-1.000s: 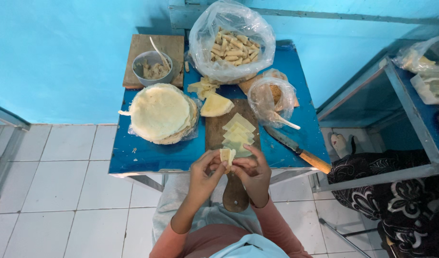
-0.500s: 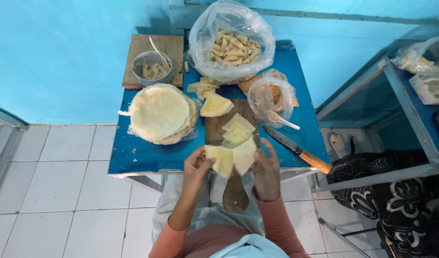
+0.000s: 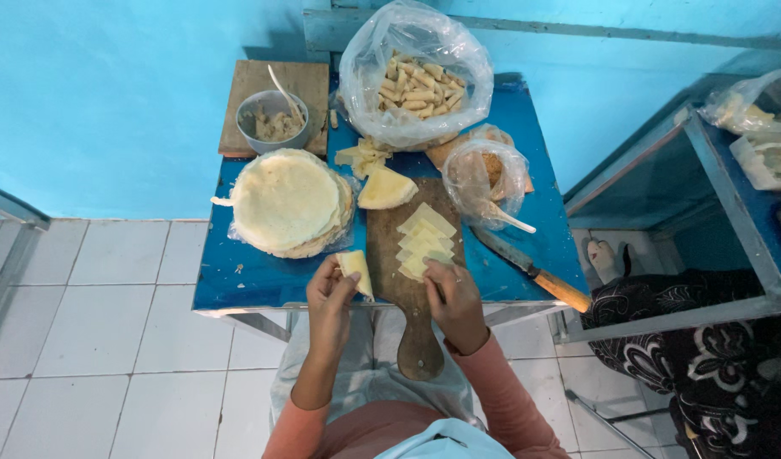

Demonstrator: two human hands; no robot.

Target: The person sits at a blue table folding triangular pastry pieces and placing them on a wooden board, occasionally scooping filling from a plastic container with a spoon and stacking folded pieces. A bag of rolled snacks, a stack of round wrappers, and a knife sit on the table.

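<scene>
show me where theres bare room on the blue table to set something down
Bare blue shows at the front left corner, below the stack of wrappers, and at the right edge above the knife. The back is crowded by the big bag of rolls, and the cutting board fills the middle.

The hands have parted: the left hand [image 3: 332, 293] now holds one pale wrapper piece [image 3: 355, 268] alone, while the right hand [image 3: 451, 299] has dropped to the cutting board [image 3: 407, 280].

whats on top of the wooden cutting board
On the cutting board lies a fanned row of pale wrapper pieces, with the right hand touching its near end. The board under them is hidden.
</scene>
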